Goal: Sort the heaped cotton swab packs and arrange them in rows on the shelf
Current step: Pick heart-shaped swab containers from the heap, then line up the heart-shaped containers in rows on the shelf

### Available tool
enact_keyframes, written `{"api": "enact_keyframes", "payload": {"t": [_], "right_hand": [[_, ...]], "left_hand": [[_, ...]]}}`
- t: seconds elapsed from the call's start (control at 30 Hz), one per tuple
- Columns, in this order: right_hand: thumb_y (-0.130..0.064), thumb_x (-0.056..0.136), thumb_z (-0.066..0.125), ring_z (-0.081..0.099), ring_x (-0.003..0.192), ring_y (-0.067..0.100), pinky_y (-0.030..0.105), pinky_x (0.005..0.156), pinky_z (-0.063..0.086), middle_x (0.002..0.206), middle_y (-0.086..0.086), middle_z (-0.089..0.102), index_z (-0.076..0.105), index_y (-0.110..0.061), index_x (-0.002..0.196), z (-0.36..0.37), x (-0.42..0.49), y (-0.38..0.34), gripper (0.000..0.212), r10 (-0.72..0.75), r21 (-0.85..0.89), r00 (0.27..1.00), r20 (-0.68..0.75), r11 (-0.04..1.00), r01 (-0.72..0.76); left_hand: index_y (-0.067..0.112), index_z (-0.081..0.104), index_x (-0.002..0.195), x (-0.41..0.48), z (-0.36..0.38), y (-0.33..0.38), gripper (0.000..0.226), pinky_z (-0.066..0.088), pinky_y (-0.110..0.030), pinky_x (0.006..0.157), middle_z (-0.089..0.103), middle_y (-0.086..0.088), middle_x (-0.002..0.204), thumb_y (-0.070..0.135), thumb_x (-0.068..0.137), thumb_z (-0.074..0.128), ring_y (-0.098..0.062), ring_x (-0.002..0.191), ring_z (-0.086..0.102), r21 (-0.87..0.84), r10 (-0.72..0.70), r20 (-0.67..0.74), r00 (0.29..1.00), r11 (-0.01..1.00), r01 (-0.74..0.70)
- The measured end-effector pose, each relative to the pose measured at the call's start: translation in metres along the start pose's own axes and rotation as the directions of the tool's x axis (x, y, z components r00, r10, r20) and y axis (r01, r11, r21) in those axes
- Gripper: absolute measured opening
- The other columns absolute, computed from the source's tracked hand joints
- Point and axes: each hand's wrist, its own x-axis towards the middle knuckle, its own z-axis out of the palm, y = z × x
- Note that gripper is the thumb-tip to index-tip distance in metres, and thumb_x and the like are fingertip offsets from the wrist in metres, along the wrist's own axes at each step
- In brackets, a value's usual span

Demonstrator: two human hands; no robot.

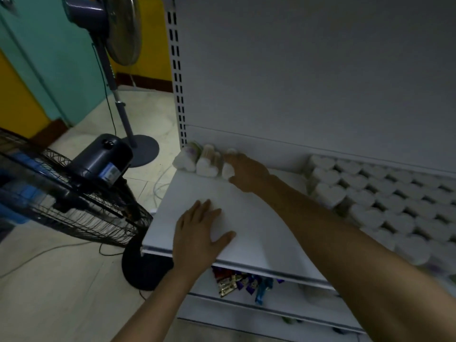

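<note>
Three heart-shaped cotton swab packs (206, 161) stood at the 11 o'clock corner of the smooth white metal shelf (187, 193), against the back panel (296, 82). The right hand (244, 171) curled its fingers and thumb round the rightmost pack (226, 170). The left hand (199, 233) lay flat, fingers straight, holding nothing, near the front lip at 7 o'clock. Bare shelf lay between them, and matte heart-topped rows (370, 201) filled 3 o'clock.

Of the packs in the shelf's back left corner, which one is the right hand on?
The rightmost pack, nearest the big rows: the right hand grips it; the packs to its left stand untouched.
</note>
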Motion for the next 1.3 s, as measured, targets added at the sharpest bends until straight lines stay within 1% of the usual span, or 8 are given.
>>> {"api": "enact_keyframes", "payload": {"t": [0.2,0.33,0.43,0.57,0.7,1.0,1.17,1.3], "right_hand": [[-0.026,0.095,0.053,0.052,0.115,0.025,0.036,0.093,0.041,0.130,0.006,0.052,0.042,-0.028,0.139,-0.016,-0.022,-0.002,0.045,-0.023,-0.304,0.999,0.027,0.952,0.030],[-0.022,0.094,0.057,0.048,0.121,0.019,0.016,0.089,0.032,0.138,0.002,0.050,0.045,-0.025,0.139,-0.039,-0.067,-0.012,0.047,-0.062,-0.061,0.961,0.269,0.995,0.081],[-0.017,0.094,0.058,0.051,0.118,0.017,0.019,0.098,0.036,0.135,0.004,0.053,0.048,-0.016,0.137,-0.048,-0.096,-0.011,0.044,-0.053,0.212,0.917,0.394,0.977,-0.035],[-0.024,0.094,0.055,0.056,0.099,0.018,0.031,0.085,0.046,0.115,0.005,0.060,0.055,-0.016,0.118,-0.035,-0.137,0.001,0.025,0.129,0.257,0.991,-0.046,0.960,-0.113],[-0.028,0.089,0.042,0.057,0.067,0.025,0.033,0.064,0.043,0.076,0.006,0.063,0.067,-0.011,0.071,-0.006,-0.181,0.015,0.035,-0.127,-0.292,0.913,-0.388,0.956,0.009],[-0.009,0.070,0.065,0.060,0.067,0.022,0.031,0.071,0.038,0.076,0.004,0.067,0.072,-0.012,0.082,0.017,-0.214,0.096,0.014,-0.140,-0.394,0.788,-0.600,0.909,-0.139],[-0.012,0.073,0.059,0.062,0.069,0.022,0.030,0.073,0.038,0.078,0.006,0.067,0.071,-0.011,0.081,0.015,-0.210,0.108,0.015,-0.123,-0.348,0.743,-0.658,0.925,-0.155],[-0.015,0.075,0.055,0.062,0.070,0.024,0.032,0.073,0.045,0.077,0.006,0.067,0.071,-0.011,0.079,0.016,-0.210,0.105,0.017,-0.074,-0.317,0.751,-0.657,0.930,-0.186]], "left_hand": [[0.019,0.046,0.141,-0.004,-0.001,0.004,0.078,0.019,-0.039,0.115,0.041,-0.005,0.150,0.070,0.082,0.043,-0.024,0.140,0.032,-0.030,0.013,0.003,1.000,0.999,-0.013],[0.020,0.008,0.151,0.003,-0.009,0.017,0.095,0.019,-0.032,0.116,0.025,0.002,0.155,0.048,0.083,0.069,-0.014,0.140,0.026,-0.259,0.058,0.097,0.994,0.965,-0.031],[0.033,0.011,0.146,0.015,-0.009,0.037,0.096,0.035,-0.028,0.109,0.041,0.007,0.145,0.037,0.077,0.078,-0.011,0.131,0.042,-0.528,0.112,0.139,0.984,0.849,-0.022],[0.029,0.042,0.136,0.013,-0.002,0.069,0.070,0.047,-0.023,0.088,0.055,0.017,0.117,0.037,0.076,0.079,-0.006,0.105,0.058,-0.564,-0.030,0.212,0.977,0.813,0.148],[0.025,0.035,0.075,0.009,0.018,0.108,0.028,0.031,-0.026,0.051,0.049,0.004,0.072,0.018,0.086,0.059,-0.014,0.066,0.048,-0.468,-0.028,0.195,0.980,0.876,0.119],[0.023,0.046,0.097,0.021,0.089,0.183,0.007,0.048,-0.032,0.077,0.060,0.001,0.095,0.025,0.096,0.053,-0.018,0.091,0.057,-0.539,-0.024,0.176,0.984,0.834,0.117],[0.037,0.048,0.121,0.017,0.091,0.181,0.039,0.038,-0.009,0.093,0.054,0.018,0.113,0.027,0.088,0.067,0.010,0.102,0.052,-0.680,0.068,0.152,0.986,0.731,0.055],[0.016,0.047,0.138,0.015,0.098,0.174,0.050,0.038,-0.013,0.099,0.054,0.002,0.129,0.016,0.091,0.065,-0.009,0.114,0.053,-0.621,0.048,0.120,0.992,0.783,0.037]]}}
